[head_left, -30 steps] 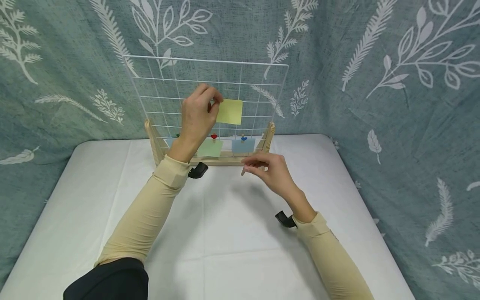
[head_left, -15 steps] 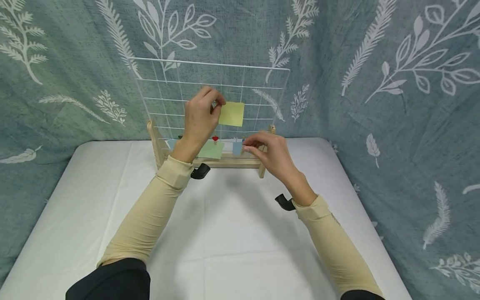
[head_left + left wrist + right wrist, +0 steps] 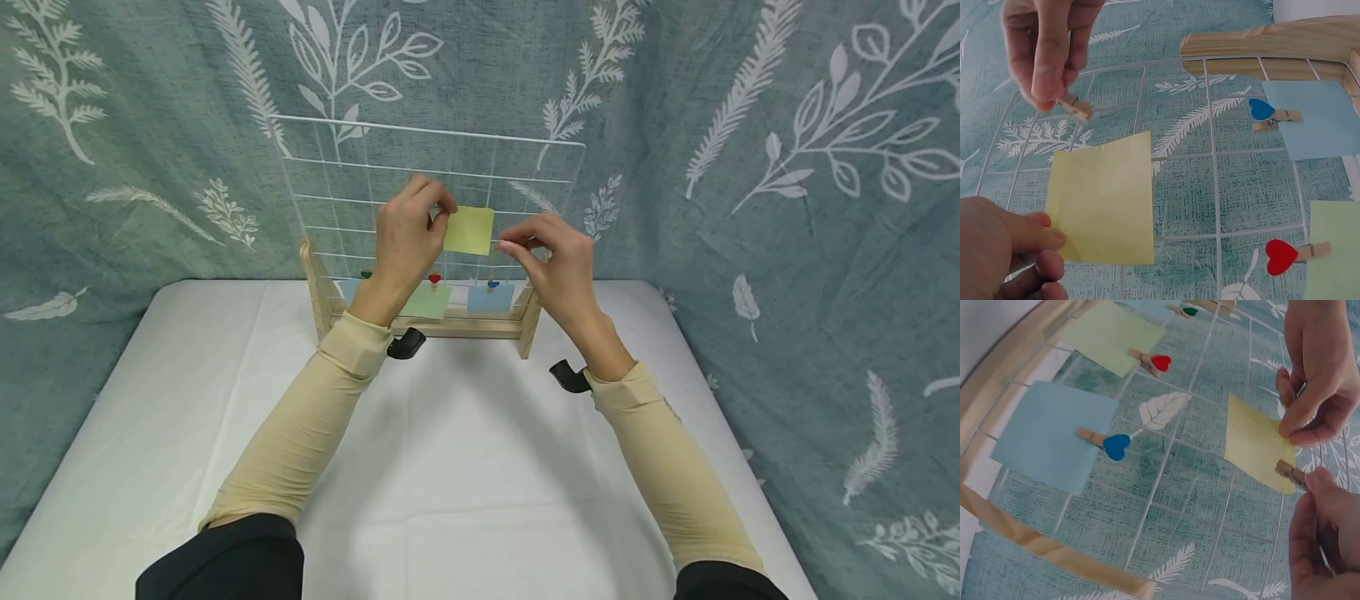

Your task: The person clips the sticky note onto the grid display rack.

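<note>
My left hand pinches a yellow paper note by its edge and holds it up against the white wire grid. To the right of the note, my right hand pinches a small wooden clothespin between thumb and fingertips. The clothespin's wooden tip is close to the note's edge in both wrist views. Lower on the grid, a blue note hangs from a clothespin with a blue heart. A green note hangs from one with a red heart.
A wooden stand holds the grid upright on a white-covered table. Another blue note with a green-topped clothespin sits lower left, partly behind my left arm. A patterned curtain hangs behind.
My right hand has risen from near the stand's base, past the lower blue note, to the yellow note's right side with the clothespin. The left hand has kept its hold on the note.
</note>
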Demonstrator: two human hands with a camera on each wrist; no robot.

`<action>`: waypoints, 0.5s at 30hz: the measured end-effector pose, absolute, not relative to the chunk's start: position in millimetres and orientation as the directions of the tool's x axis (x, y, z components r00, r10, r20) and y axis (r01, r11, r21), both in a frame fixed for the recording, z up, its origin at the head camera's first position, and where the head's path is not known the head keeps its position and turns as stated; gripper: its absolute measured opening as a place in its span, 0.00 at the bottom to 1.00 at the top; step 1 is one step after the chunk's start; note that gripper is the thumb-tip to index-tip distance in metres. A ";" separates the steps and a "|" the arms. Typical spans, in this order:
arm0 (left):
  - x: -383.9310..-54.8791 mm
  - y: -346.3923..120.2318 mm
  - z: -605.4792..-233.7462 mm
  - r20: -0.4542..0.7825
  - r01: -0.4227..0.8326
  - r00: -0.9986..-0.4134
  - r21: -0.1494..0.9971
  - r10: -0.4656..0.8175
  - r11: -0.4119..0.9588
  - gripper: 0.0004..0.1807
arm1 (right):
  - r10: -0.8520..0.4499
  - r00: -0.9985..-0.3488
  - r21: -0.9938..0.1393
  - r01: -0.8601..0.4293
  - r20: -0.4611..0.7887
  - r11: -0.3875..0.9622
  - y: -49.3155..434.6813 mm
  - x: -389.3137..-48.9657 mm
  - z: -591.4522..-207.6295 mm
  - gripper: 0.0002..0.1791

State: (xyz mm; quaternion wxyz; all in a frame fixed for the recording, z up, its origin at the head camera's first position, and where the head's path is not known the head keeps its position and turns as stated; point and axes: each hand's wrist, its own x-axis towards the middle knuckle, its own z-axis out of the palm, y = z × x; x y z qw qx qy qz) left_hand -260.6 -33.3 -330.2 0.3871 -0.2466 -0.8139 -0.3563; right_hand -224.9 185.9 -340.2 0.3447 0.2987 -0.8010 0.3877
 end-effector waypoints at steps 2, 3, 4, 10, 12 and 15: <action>-261.0 -32.9 -330.5 0.805 0.676 -0.581 0.394 0.122 0.623 0.09 | -0.209 -0.574 -0.412 -0.755 0.792 0.510 184.3 -228.9 -337.4 0.05; -261.1 -32.8 -330.6 0.805 0.677 -0.580 0.395 0.121 0.621 0.09 | -0.208 -0.571 -0.413 -0.758 0.794 0.504 183.2 -230.8 -336.4 0.05; -261.2 -32.7 -330.7 0.806 0.676 -0.580 0.395 0.119 0.622 0.09 | -0.205 -0.568 -0.413 -0.761 0.797 0.500 182.0 -232.5 -335.3 0.04; -261.4 -32.6 -330.8 0.807 0.672 -0.581 0.400 0.109 0.623 0.09 | -0.206 -0.517 -0.375 -0.795 0.831 0.477 175.6 -242.1 -326.3 0.04; -261.8 -32.9 -330.9 0.808 0.670 -0.581 0.402 0.103 0.624 0.09 | -0.214 -0.498 -0.356 -0.804 0.840 0.476 173.7 -245.0 -323.0 0.03; -262.4 -33.7 -331.2 0.811 0.670 -0.577 0.403 0.096 0.624 0.09 | -0.231 -0.481 -0.326 -0.809 0.846 0.488 170.6 -249.1 -318.9 0.04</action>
